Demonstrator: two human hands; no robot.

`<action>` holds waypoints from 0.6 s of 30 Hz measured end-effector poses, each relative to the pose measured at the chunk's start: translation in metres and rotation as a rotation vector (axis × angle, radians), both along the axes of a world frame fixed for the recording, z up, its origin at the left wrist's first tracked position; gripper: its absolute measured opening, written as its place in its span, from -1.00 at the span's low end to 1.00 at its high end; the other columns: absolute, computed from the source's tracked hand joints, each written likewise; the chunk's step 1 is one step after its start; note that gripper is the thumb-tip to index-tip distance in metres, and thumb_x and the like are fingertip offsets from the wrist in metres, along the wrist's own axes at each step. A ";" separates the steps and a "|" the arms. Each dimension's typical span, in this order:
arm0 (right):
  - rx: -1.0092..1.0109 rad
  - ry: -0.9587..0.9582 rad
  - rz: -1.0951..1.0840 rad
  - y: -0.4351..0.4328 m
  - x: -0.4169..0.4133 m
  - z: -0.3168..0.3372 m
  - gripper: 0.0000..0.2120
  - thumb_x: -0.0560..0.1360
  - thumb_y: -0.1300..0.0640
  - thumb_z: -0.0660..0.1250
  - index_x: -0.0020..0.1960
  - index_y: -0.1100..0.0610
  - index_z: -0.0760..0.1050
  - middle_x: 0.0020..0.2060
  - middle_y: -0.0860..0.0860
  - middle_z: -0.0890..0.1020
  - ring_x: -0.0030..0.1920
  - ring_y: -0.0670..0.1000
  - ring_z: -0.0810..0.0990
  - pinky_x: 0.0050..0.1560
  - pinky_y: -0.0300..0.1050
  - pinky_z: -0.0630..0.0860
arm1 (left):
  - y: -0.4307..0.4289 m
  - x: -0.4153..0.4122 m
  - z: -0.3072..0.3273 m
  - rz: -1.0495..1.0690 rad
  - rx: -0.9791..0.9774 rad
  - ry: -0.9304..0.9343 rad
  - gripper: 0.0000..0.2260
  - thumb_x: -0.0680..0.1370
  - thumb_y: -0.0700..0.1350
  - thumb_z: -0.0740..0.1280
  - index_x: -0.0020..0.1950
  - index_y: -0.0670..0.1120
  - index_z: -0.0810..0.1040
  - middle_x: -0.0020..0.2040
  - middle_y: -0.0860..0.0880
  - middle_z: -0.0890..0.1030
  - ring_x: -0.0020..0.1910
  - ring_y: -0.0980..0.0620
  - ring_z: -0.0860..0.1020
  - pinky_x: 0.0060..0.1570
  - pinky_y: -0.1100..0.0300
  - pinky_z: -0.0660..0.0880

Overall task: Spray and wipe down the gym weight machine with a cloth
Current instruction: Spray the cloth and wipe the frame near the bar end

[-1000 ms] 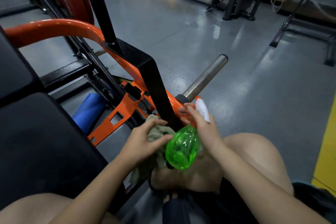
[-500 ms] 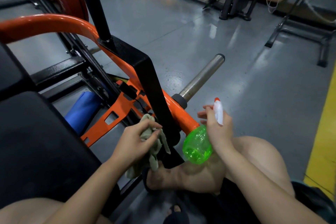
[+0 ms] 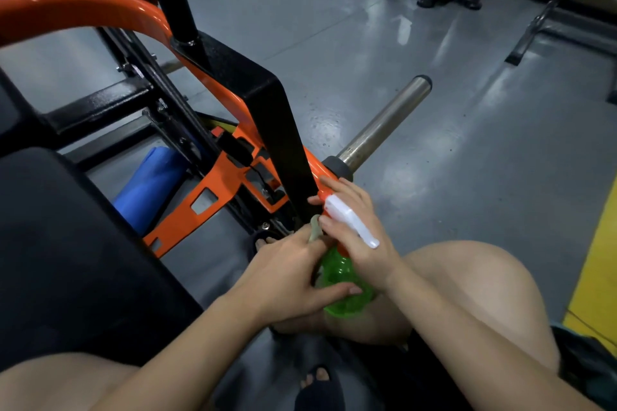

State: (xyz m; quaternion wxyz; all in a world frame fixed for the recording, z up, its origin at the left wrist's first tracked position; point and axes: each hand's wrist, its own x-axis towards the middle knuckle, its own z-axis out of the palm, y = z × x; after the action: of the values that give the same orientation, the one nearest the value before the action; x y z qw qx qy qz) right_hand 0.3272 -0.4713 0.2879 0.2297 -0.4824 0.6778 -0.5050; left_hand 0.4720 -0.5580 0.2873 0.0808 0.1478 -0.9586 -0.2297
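The weight machine has an orange curved arm [image 3: 83, 8], a black upright post [image 3: 267, 117] and a steel plate-loading peg [image 3: 384, 123]. My right hand [image 3: 360, 233] grips the white trigger head of a green spray bottle [image 3: 347, 280], with the nozzle close to the base of the black post. My left hand [image 3: 287, 274] is pressed against the bottle's left side, its thumb lying across the green body. It holds a grey-green cloth [image 3: 314, 227], of which only a small fold shows above the fingers.
A black seat pad [image 3: 66, 260] fills the left foreground. A blue roll [image 3: 150, 183] lies under the frame. My bare knees and sandalled feet are below the hands. Grey floor stretches to the right, with a yellow stripe [image 3: 597, 264] and other machines at the back.
My right hand has brought the bottle left and in toward the black post. My left hand with the cloth has moved right and now lies against the bottle, hiding most of the cloth.
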 end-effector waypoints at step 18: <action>0.263 -0.043 0.249 -0.001 -0.015 -0.001 -0.07 0.23 -0.35 0.55 0.50 -0.15 0.27 0.45 -0.17 0.14 0.52 -0.13 0.21 0.45 0.00 0.40 | -0.010 -0.012 -0.018 0.017 0.275 0.009 -0.76 0.37 0.20 0.33 -0.13 0.07 0.51 -0.12 0.10 0.32 -0.10 0.05 0.42 -0.23 -0.09 0.51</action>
State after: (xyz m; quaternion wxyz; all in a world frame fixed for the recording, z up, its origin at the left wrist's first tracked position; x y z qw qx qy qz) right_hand 0.3119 -0.4721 0.2874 0.3661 -0.5175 0.6680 -0.3897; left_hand 0.4602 -0.5678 0.2694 0.0658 0.1647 -0.9164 -0.3588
